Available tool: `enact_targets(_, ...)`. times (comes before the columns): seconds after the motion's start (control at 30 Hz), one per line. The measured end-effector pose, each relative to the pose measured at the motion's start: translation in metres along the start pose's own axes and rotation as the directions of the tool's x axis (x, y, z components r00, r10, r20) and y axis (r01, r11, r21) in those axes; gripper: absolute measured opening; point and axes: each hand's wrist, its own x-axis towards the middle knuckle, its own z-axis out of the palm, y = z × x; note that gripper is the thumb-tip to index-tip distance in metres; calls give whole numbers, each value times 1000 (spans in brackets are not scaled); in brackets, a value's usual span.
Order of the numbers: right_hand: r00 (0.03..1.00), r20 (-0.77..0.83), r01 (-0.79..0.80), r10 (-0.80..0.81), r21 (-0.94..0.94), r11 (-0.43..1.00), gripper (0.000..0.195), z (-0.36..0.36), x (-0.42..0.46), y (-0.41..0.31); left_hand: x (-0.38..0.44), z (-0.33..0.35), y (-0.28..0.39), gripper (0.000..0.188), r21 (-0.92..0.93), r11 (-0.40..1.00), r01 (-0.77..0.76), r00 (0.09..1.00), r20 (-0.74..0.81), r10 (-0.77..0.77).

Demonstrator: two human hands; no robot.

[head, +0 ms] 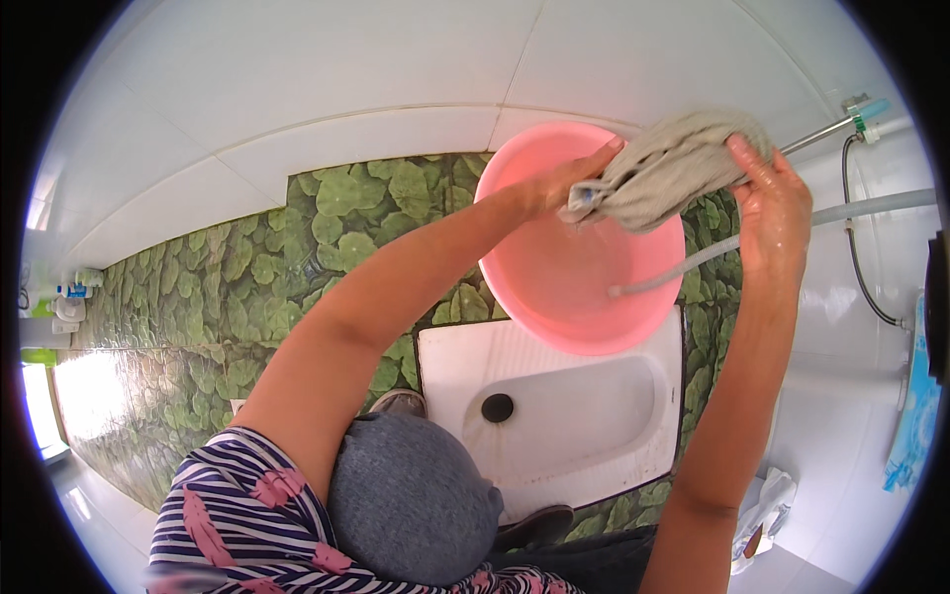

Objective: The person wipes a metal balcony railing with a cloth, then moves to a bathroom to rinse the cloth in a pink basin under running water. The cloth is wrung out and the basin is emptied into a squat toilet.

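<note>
A bundled, wet grey-beige cloth [668,171] is stretched between my two hands over the right rim of a pink plastic basin [505,297]. My left hand [575,178] grips the cloth's near left end, with the fingers partly hidden behind it. At the other end, my right hand [772,197] has its thumb on top of the fabric and its skin is wet. Cloudy water [571,260] lies in the basin. A grey hose [668,269] runs over the basin's right edge, its end in the basin.
Beneath the basin's near edge is a white squat toilet [579,408] with a dark drain hole [497,408]. A metal pipe and valve [861,115] are at the right wall. Bottles [70,304] stand far left. A bin with a white bag [761,520] sits lower right.
</note>
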Motion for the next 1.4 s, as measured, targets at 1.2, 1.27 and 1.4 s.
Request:
enact_targets(1.2, 798, 215, -602, 562, 247, 760, 28, -28, 18, 101, -26, 77, 19, 55, -403, 902, 158, 987, 71, -141)
enact_targets(1.27, 823, 165, -549, 544, -18, 836, 24, -20, 15, 91, -24, 75, 12, 53, -240, 960, 145, 989, 37, -140)
enact_targets(1.4, 924, 51, -328, 379, -407, 853, 18, -23, 22, 112, -20, 77, 1, 50, -107, 981, 164, 984, -47, -169)
